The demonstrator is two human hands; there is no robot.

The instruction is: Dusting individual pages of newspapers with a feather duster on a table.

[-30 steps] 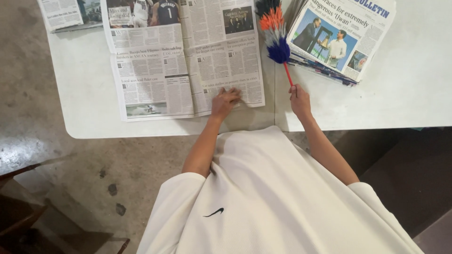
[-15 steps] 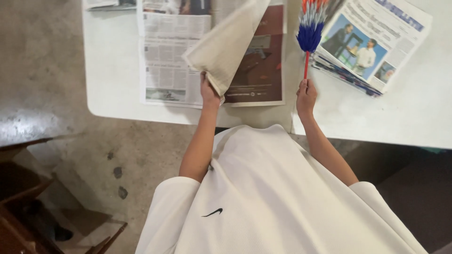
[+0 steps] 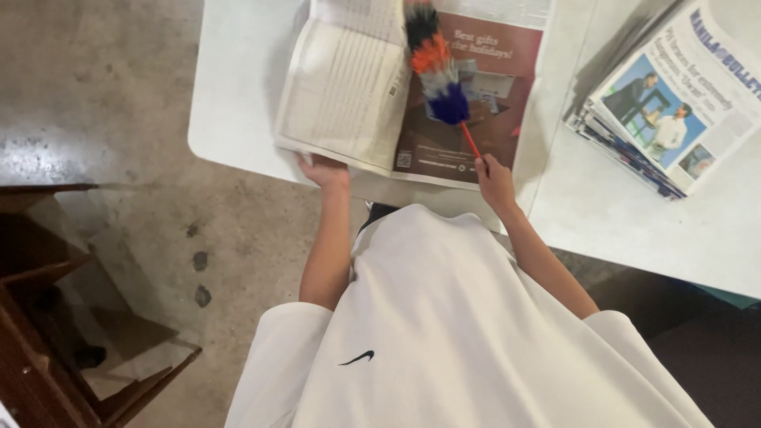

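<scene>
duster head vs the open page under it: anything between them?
Nothing visible. The feather duster, held by its red handle in the right hand, lies directly over the reddish page of the open newspaper. The left hand holds the paper's lower-left edge, off to the side.

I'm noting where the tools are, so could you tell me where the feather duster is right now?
In the head view, the feather duster is at top centre, held by its red handle in the right hand, its tuft lying over the open newspaper on the white table.

Newspaper stack [image 3: 674, 103] blocks table [image 3: 618, 214] right; bare gap btwn it & open paper [image 3: 412, 87].
</scene>
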